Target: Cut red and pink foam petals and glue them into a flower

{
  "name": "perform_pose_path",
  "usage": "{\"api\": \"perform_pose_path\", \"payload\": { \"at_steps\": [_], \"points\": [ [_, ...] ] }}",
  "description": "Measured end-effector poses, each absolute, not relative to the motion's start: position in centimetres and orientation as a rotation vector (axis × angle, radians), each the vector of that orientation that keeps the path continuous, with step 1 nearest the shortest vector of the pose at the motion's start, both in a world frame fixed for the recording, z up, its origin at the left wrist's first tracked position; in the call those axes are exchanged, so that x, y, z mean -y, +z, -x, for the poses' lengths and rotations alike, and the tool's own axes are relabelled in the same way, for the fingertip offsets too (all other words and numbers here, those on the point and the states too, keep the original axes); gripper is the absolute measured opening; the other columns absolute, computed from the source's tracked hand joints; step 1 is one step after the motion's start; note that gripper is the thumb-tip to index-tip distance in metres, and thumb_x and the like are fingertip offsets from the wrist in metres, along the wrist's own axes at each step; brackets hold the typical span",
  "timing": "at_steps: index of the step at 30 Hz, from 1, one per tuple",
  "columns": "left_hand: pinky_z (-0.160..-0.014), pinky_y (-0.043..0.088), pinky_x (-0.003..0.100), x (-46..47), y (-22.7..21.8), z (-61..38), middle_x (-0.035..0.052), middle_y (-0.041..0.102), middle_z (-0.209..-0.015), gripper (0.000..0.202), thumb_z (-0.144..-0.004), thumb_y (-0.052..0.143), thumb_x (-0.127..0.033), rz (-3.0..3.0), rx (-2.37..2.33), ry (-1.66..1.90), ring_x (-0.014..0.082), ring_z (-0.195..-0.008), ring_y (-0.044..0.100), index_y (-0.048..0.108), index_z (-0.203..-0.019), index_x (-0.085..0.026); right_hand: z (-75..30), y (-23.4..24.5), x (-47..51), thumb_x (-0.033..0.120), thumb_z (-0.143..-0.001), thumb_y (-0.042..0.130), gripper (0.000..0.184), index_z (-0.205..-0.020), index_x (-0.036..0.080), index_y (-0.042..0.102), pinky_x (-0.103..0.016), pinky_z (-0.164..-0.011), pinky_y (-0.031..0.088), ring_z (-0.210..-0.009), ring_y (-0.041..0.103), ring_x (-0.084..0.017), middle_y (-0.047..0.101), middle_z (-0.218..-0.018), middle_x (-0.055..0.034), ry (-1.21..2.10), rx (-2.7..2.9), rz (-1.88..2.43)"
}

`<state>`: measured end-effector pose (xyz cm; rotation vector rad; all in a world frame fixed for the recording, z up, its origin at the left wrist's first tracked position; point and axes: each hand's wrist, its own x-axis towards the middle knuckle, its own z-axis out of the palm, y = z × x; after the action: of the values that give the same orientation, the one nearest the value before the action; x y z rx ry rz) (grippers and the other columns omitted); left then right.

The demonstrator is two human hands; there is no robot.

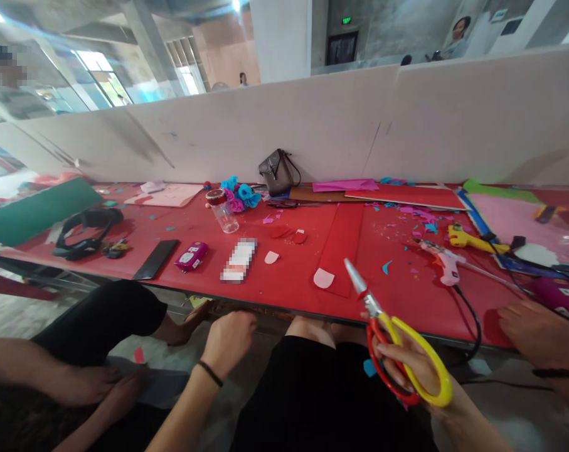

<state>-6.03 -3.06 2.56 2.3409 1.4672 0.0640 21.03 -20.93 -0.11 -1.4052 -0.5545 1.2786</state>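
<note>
My right hand (409, 361) is closed round a pair of scissors (382, 323) with one yellow and one red handle. Its metal blades lie together and point up and left over the table's front edge. My left hand (231, 342), with a dark band at the wrist, is in front of the table edge. Its fingers are curled, and whatever they may hold is hidden. On the red table (284, 295) beyond lie a rounded pale pink piece (323, 278), a smaller pale piece (272, 257) and a red strip (343, 242).
Left: a phone (239, 260), purple box (192, 257), black slab (156, 259), clear jar (224, 216). Behind: paper flowers (239, 194), handbag (278, 172). Right: pink glue gun (446, 263), yellow glue gun (472, 238), scraps. Co-workers' hands (93, 384) and hand (536, 329) flank me.
</note>
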Motion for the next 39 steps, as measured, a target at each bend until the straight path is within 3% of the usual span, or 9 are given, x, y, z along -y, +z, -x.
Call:
{"api": "perform_pose_path", "payload": {
  "at_steps": [4,8,11,17,21,25,29,35,39],
  "points": [
    [-0.085,0.044,0.030,3.2,2.5,-0.7,0.0096,0.069,-0.093,0.021,-0.084,0.049,-0.021,-2.331,-1.388,0.385,0.0216,-0.091,0.061,0.070,-0.086,-0.020,-21.3,-0.2,21.1,0.051,-0.065,0.073,0.034,-0.066,0.021,0.055,-0.019,-0.032,0.023,-0.030,0.028,-0.006,0.037,-0.035,0.0078,1.107,0.444,1.344],
    [-0.088,0.043,0.041,2.9,1.3,-8.1,0.0199,0.059,-0.111,0.032,-0.079,0.058,-0.038,-2.303,-1.638,0.452,0.0330,-0.107,0.053,0.067,-0.096,-0.013,-21.2,-0.7,21.9,0.051,-0.063,0.075,0.037,-0.069,0.021,0.055,-0.018,-0.037,0.025,-0.038,0.031,-0.006,0.041,-0.045,0.0066,1.103,0.330,1.301],
    [-0.088,0.042,0.045,3.0,0.7,-10.6,0.0215,0.056,-0.114,0.030,-0.076,0.059,-0.033,-2.246,-1.671,0.411,0.0361,-0.108,0.051,0.066,-0.094,-0.011,-21.0,-1.2,22.7,0.052,-0.064,0.075,0.038,-0.073,0.022,0.055,-0.019,-0.038,0.027,-0.040,0.033,-0.006,0.044,-0.053,0.0057,1.151,0.310,1.302],
    [-0.086,0.043,0.042,1.8,0.3,-11.1,0.0130,0.064,-0.089,0.007,-0.065,0.063,-0.021,-2.085,-1.493,0.511,0.0289,-0.095,0.056,0.058,-0.062,-0.018,-20.4,-0.9,22.1,0.060,-0.066,0.069,0.043,-0.070,0.021,0.052,-0.020,-0.036,0.023,-0.037,0.029,-0.005,0.042,-0.051,0.0055,1.227,0.359,1.262],
    [-0.072,0.048,0.032,0.2,0.4,-10.3,-0.0012,0.053,-0.063,0.011,-0.067,0.058,-0.018,-1.523,-1.369,0.784,0.0166,-0.069,0.057,0.048,-0.064,-0.020,-19.9,0.1,21.0,0.055,-0.065,0.074,0.040,-0.076,0.022,0.054,-0.019,-0.038,0.023,-0.040,0.028,-0.005,0.041,-0.052,0.0061,1.248,0.340,1.245],
    [-0.057,0.047,0.023,-1.0,0.3,-8.9,-0.0068,0.047,-0.064,0.017,-0.068,0.052,-0.013,-0.971,-1.223,0.961,0.0099,-0.056,0.053,0.041,-0.078,-0.021,-19.4,0.7,20.7,0.056,-0.066,0.072,0.039,-0.074,0.021,0.056,-0.019,-0.038,0.020,-0.043,0.025,-0.006,0.039,-0.054,0.0050,1.378,0.405,1.124],
    [-0.052,0.043,0.019,-1.4,-0.5,-7.2,-0.0068,0.050,-0.065,0.027,-0.066,0.051,-0.008,-1.010,-1.205,0.949,0.0094,-0.054,0.052,0.045,-0.088,-0.022,-19.5,0.1,21.4,0.056,-0.064,0.075,0.041,-0.074,0.020,0.058,-0.019,-0.039,0.018,-0.045,0.028,-0.006,0.042,-0.054,0.0044,1.488,0.416,1.212],
    [-0.063,0.045,0.021,-1.9,-2.9,-6.0,-0.0031,0.057,-0.070,0.010,-0.070,0.056,-0.016,-1.344,-1.312,0.972,0.0107,-0.064,0.055,0.059,-0.079,-0.018,-21.3,0.5,21.9,0.053,-0.066,0.076,0.041,-0.080,0.020,0.057,-0.017,-0.040,0.027,-0.045,0.036,-0.005,0.050,-0.062,0.0034,1.655,0.365,1.380],
    [-0.068,0.046,0.023,-2.1,-3.7,-6.2,-0.0023,0.060,-0.076,0.022,-0.067,0.063,-0.014,-1.350,-1.295,1.024,0.0116,-0.070,0.057,0.061,-0.088,-0.018,-22.4,2.1,21.0,0.045,-0.068,0.076,0.037,-0.091,0.023,0.058,-0.015,-0.041,0.032,-0.050,0.044,-0.006,0.057,-0.074,0.0019,1.728,0.315,1.382]
  ]
}}
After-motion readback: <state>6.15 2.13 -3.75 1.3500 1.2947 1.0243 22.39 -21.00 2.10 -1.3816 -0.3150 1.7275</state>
